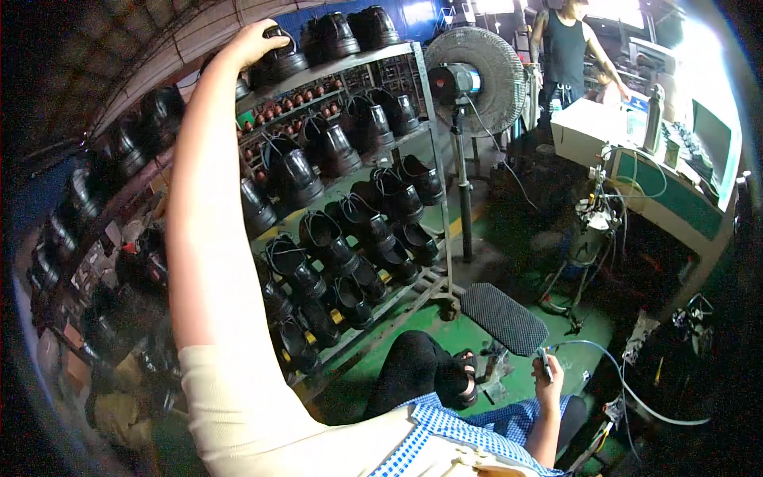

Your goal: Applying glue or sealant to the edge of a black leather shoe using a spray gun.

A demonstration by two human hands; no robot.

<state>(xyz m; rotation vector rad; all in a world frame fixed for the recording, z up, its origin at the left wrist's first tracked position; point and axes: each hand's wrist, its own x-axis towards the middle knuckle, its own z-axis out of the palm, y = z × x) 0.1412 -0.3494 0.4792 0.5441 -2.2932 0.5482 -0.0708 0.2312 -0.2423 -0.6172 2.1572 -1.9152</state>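
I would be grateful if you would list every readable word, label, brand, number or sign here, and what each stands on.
None can be read with certainty.
Blue-and-white item on the bench: markings too small and blurred.
Fan motor: any label too small.
Black shoe under the left hand: no lettering visible.

A round, grey-caged pedestal fan (pixel 498 83) stands left of a white-and-green workbench (pixel 578 135); a grey metal cylinder (pixel 653 123) stands upright near the workbench's front edge.
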